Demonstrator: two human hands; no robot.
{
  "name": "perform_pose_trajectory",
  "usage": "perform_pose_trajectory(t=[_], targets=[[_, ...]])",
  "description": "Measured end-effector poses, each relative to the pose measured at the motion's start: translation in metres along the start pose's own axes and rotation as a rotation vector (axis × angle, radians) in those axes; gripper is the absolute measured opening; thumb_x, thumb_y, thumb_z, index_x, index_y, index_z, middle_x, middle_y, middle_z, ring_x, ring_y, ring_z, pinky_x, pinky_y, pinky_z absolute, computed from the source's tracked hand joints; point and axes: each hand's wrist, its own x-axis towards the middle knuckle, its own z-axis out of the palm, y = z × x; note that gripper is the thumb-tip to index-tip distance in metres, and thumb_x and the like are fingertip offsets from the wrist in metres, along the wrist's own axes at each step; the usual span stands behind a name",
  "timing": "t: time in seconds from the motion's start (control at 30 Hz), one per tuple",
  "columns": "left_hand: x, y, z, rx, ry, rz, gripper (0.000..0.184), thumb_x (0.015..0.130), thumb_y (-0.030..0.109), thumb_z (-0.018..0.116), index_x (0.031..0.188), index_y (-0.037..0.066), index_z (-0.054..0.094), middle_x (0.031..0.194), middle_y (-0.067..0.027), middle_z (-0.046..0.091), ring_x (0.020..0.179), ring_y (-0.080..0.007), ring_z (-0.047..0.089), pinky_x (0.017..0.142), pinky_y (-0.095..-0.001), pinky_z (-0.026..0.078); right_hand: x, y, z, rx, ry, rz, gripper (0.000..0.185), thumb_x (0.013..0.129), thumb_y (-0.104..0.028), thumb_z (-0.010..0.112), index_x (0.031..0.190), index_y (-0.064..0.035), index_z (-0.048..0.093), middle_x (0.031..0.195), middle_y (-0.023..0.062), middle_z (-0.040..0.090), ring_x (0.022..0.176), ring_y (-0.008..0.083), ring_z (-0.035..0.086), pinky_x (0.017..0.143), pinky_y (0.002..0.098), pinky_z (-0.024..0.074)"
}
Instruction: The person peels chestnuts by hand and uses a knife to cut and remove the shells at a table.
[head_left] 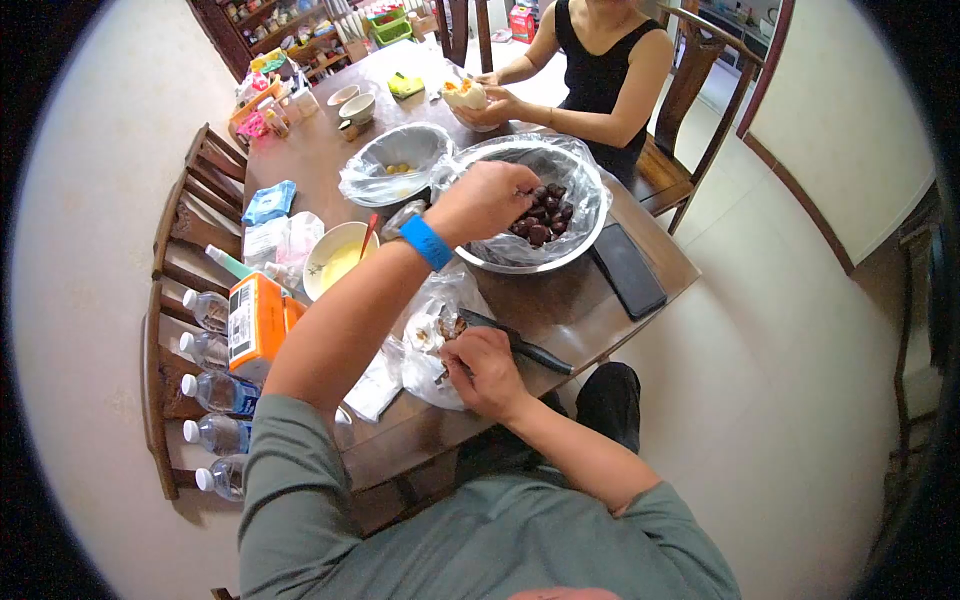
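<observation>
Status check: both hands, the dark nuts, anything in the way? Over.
Left hand over dark nuts in lined bowl, grip unclear. Right hand at plastic bag, grip hidden. Black tool close beside that hand; phone clear of both.

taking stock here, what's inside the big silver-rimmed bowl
Inside the big bowl are a clear plastic liner and dark, roundish pieces, perhaps chestnuts. The left hand hides part of the inside; the bottom beneath the pieces is covered.
</observation>
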Motion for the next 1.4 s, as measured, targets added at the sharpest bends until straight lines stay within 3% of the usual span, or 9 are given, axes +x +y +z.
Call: perform_pose_trajectory(t=[0.13,0.27,0.37,0.6,0.83,0.97,1.07,1.23,1.4], targets=[[0.011,-0.019,0.047,0.191,-0.205,0.059,0.031,0.073,0.014,0.069,0.102,0.005,0.069,0.102,-0.0189,0.065,0.098,-0.0367,0.061,0.090,-0.0437,0.048,0.005,-0.006,-0.007,0.015,-0.016,-0.024,0.018,0.072,-0.004,0.065,0.090,-0.0055,0.064,0.086,0.0058,0.063,0.091,0.0262,0.059,0.086,0.0401,0.0406],[0.012,-0.029,0.066,0.247,-0.296,0.035,0.032,0.071,0.014,0.069,0.101,0.004,0.069,0.098,-0.0177,0.065,0.097,-0.0365,0.061,0.090,-0.0436,0.048,0.006,-0.005,-0.007,0.023,-0.019,-0.009,0.019,0.071,-0.006,0.065,0.090,-0.0055,0.064,0.086,0.0065,0.063,0.091,0.0268,0.059,0.087,0.0411,0.0402],[0.008,-0.034,0.068,0.182,-0.210,0.091,0.031,0.071,0.012,0.071,0.102,0.005,0.069,0.099,-0.0175,0.065,0.094,-0.0350,0.063,0.087,-0.0414,0.049,0.002,0.000,-0.005,0.020,-0.046,-0.004,0.024,0.070,-0.008,0.065,0.094,-0.0068,0.066,0.089,0.0086,0.064,0.095,0.0280,0.059,0.090,0.0422,0.0395],[-0.057,0.026,0.010,-0.554,0.052,-0.246,0.030,0.083,0.003,0.070,0.112,-0.001,0.062,0.099,-0.0063,0.066,0.091,-0.0084,0.060,0.079,-0.0239,0.050,0.003,-0.006,-0.008,0.101,0.034,0.006,0.018,0.075,-0.008,0.069,0.093,-0.0079,0.067,0.090,0.0093,0.064,0.090,0.0285,0.059,0.085,0.0400,0.0425],[-0.166,0.030,0.023,-0.953,0.333,-0.302,0.035,0.080,-0.006,0.069,0.113,0.000,0.061,0.112,-0.0083,0.062,0.103,-0.0154,0.060,0.088,-0.0281,0.052,0.012,-0.029,-0.046,-0.083,0.120,0.184,0.025,0.072,-0.006,0.065,0.097,-0.0045,0.063,0.097,0.0128,0.063,0.094,0.0308,0.058,0.085,0.0391,0.0450],[-0.198,0.019,0.032,-1.208,0.457,-0.438,0.034,0.081,-0.005,0.066,0.114,-0.002,0.060,0.110,-0.0107,0.064,0.103,-0.0167,0.061,0.091,-0.0311,0.051,0.016,-0.025,-0.071,-0.508,-0.021,0.262,0.038,0.073,-0.015,0.068,0.108,-0.0054,0.061,0.112,0.0126,0.058,0.107,0.0323,0.052,0.091,0.0446,0.0392],[-0.211,0.012,0.043,-1.403,0.557,-0.453,0.030,0.086,-0.001,0.062,0.116,-0.003,0.059,0.112,-0.0122,0.064,0.102,-0.0182,0.062,0.093,-0.0322,0.050,0.006,-0.016,-0.074,-0.652,-0.155,0.346,0.038,0.076,-0.017,0.070,0.110,-0.0046,0.060,0.109,0.0127,0.058,0.104,0.0325,0.052,0.090,0.0445,0.0399],[-0.222,0.002,0.047,-1.300,0.569,-0.410,0.034,0.087,0.001,0.065,0.120,-0.003,0.058,0.114,-0.0125,0.064,0.104,-0.0188,0.062,0.094,-0.0325,0.050,-0.003,-0.006,-0.073,-0.626,-0.292,0.342,0.030,0.081,-0.012,0.066,0.110,-0.0041,0.060,0.106,0.0130,0.057,0.098,0.0315,0.054,0.087,0.0424,0.0417],[-0.224,0.010,0.049,-1.113,0.623,-0.444,0.038,0.084,-0.002,0.068,0.121,-0.002,0.058,0.113,-0.0096,0.063,0.101,-0.0163,0.062,0.092,-0.0301,0.051,-0.006,-0.016,-0.072,-0.490,-0.170,0.417,0.025,0.089,-0.012,0.059,0.112,-0.0017,0.059,0.106,0.0153,0.057,0.097,0.0339,0.056,0.085,0.0409,0.0449]])
